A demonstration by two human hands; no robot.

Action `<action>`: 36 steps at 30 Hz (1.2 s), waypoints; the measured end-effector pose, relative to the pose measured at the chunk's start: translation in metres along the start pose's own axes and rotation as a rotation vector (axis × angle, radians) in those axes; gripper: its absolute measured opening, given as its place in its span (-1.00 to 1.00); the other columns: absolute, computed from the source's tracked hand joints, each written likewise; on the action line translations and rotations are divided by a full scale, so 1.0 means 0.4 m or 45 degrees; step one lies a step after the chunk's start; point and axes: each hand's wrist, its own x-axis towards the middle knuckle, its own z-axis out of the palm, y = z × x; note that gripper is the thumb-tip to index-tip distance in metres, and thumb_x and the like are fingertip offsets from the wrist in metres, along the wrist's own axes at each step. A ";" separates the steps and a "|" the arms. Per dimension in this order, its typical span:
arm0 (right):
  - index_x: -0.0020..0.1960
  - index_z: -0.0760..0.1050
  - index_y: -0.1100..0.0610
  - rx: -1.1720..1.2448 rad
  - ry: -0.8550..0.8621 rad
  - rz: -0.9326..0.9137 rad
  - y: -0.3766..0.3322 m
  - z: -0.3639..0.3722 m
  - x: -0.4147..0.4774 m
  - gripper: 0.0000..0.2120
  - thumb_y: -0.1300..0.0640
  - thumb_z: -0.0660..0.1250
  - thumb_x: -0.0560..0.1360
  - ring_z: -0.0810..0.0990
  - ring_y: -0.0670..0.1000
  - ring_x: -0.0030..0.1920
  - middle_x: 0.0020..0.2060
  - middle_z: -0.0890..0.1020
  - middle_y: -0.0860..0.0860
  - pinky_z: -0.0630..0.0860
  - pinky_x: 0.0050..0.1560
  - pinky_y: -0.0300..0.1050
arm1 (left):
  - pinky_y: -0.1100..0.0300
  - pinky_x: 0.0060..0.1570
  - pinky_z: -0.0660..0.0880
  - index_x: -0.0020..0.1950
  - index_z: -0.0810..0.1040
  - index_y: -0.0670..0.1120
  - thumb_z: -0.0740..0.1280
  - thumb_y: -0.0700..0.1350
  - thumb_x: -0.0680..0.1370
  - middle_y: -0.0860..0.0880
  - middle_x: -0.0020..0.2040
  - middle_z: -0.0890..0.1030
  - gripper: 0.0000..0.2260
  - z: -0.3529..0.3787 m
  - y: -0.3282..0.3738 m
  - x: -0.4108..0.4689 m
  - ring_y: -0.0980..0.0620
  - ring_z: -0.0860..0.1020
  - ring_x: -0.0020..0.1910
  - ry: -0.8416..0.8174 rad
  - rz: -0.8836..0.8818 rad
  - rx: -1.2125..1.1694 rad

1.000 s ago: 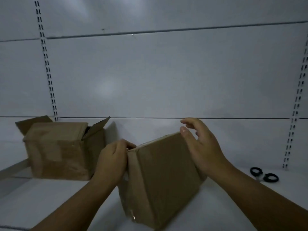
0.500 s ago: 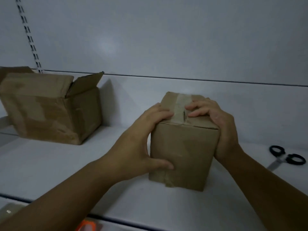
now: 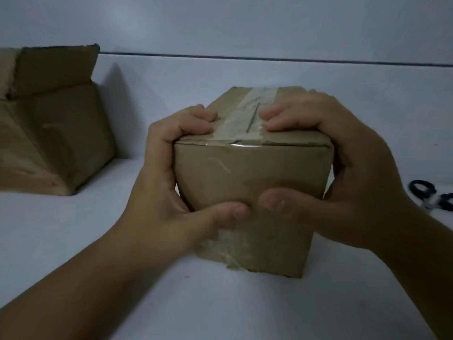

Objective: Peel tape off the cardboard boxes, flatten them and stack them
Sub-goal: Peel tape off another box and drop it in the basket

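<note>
A small closed cardboard box (image 3: pixel 252 173) stands upright on the white shelf (image 3: pixel 73 241) in the middle of the view. A strip of clear tape (image 3: pixel 247 116) runs along its top seam and down the front face. My left hand (image 3: pixel 166 192) grips the box's left side, fingers curled over the top edge, thumb pressed on the front. My right hand (image 3: pixel 343 173) grips the right side the same way, with its fingertips at the tape's edge.
A larger cardboard box (image 3: pixel 49 133) with raised flaps sits at the back left against the white wall. Black-handled scissors (image 3: pixel 434 195) lie on the shelf at the far right edge.
The box went from tilted on its side to standing upright. Both hands closed round its top and front. The view moved closer and lower.
</note>
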 end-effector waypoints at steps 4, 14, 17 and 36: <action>0.28 0.30 -0.09 0.035 0.305 -0.188 -0.017 0.029 -0.092 -0.39 -0.09 0.46 0.29 0.28 -0.05 0.42 0.36 0.34 0.02 0.23 0.42 0.10 | 0.09 0.36 0.26 0.22 0.20 -0.02 0.41 -0.01 0.43 -0.15 0.29 0.29 -0.50 -0.013 0.003 -0.007 -0.01 0.27 0.39 -0.006 -0.076 -0.147; 0.20 0.30 -0.04 0.022 0.412 -0.234 -0.032 0.053 -0.114 -0.42 -0.16 0.40 0.26 0.34 0.04 0.37 0.31 0.37 0.05 0.29 0.34 0.18 | 0.08 0.36 0.30 0.29 0.19 -0.01 0.50 -0.05 0.23 -0.16 0.34 0.28 -0.27 -0.030 0.006 -0.007 -0.02 0.32 0.38 -0.048 -0.116 0.040; 0.15 0.30 0.03 -0.013 0.460 -0.289 -0.026 0.049 -0.107 -0.49 -0.10 0.38 0.30 0.41 0.09 0.30 0.21 0.41 0.05 0.32 0.31 0.18 | 0.09 0.36 0.30 0.27 0.21 0.01 0.54 -0.01 0.20 -0.14 0.34 0.31 -0.24 -0.029 0.007 -0.005 0.00 0.32 0.39 -0.037 -0.124 0.039; 0.29 0.32 0.14 -0.063 0.369 -0.386 -0.020 0.011 -0.109 -0.61 0.09 0.22 0.49 0.41 -0.15 0.21 0.15 0.46 -0.05 0.26 0.29 -0.32 | 0.01 0.37 0.32 0.25 0.31 0.09 0.35 0.17 0.44 0.04 0.38 0.36 -0.55 -0.051 0.039 -0.017 0.06 0.31 0.43 0.040 -0.189 0.180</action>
